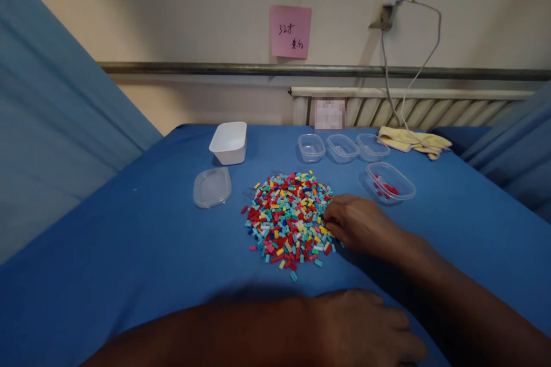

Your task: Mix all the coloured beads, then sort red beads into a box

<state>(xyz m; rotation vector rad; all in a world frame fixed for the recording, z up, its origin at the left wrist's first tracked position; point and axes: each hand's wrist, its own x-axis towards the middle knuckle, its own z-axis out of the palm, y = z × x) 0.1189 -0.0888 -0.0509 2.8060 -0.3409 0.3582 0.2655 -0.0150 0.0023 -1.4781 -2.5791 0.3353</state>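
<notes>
A heap of small toy building bricks (288, 218) in many colours lies spread on the blue cloth. At its right edge my right hand (355, 221) is closed, thumb and fingers pinched together among the bricks; what is between the fingertips is hidden. My left hand (365, 327) lies across the near side, below the heap, back of the hand up. Its fingers are curled downward and dim, so anything within them is hidden. Beyond my right hand, a clear plastic tub (402, 195) holds several red bricks.
Three clear tubs (311, 155) stand in a row at the back. A white plastic box (232, 155) and a clear lid (212, 189) are at the left. A yellow cloth (413, 141) lies back right under a white cable (439, 28). Blue curtains (55, 86) flank the table.
</notes>
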